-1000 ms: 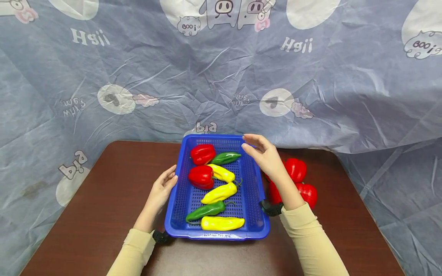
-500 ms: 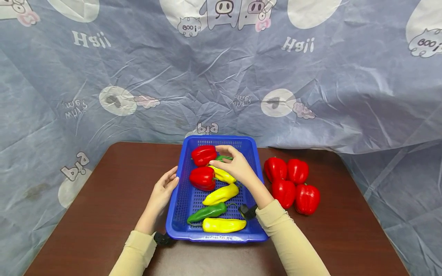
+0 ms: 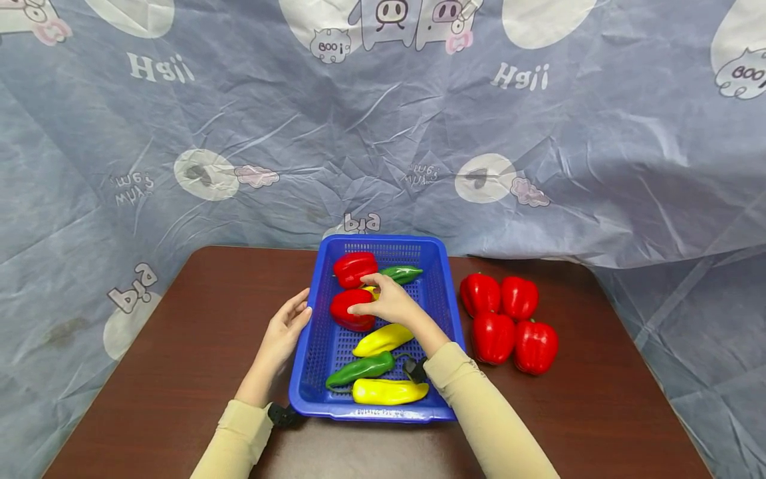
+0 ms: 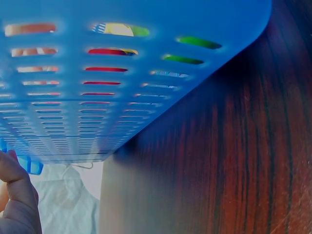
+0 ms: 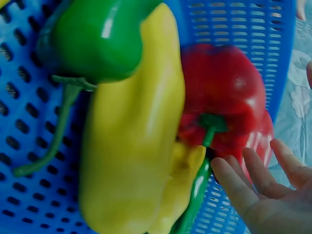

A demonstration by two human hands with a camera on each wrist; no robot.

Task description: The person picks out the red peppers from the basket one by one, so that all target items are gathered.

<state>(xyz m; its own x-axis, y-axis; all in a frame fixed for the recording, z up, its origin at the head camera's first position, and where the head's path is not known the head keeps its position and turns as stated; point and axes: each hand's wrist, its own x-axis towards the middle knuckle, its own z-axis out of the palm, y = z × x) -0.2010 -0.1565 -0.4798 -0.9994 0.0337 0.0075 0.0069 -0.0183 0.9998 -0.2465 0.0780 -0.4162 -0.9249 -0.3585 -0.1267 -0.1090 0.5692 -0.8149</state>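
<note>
Over the blue basket [image 3: 453,299] reaches my right hand [image 3: 395,305], thumb and fingers spread apart beside a red bell pepper [image 3: 350,310]. In the right wrist view its fingers extend near that pepper [image 5: 222,97] with nothing between them. My left hand [image 3: 281,332] rests against the basket's left side, thumb tip at the rim. The basket also holds another red bell pepper [image 3: 354,269], two long green peppers [image 3: 362,369] and long yellow peppers [image 3: 383,340]. One yellow pepper [image 3: 371,290] is mostly hidden behind my right hand.
Several red bell peppers [image 3: 494,337] cluster on the brown table [image 3: 592,412] right of the basket. A grey-blue patterned cloth [image 3: 383,133] hangs behind the table and down its sides.
My right hand has moved left from the basket's right rim to the red bell pepper on its left side, uncovering the cluster on the table. My left hand stays at the rim.
</note>
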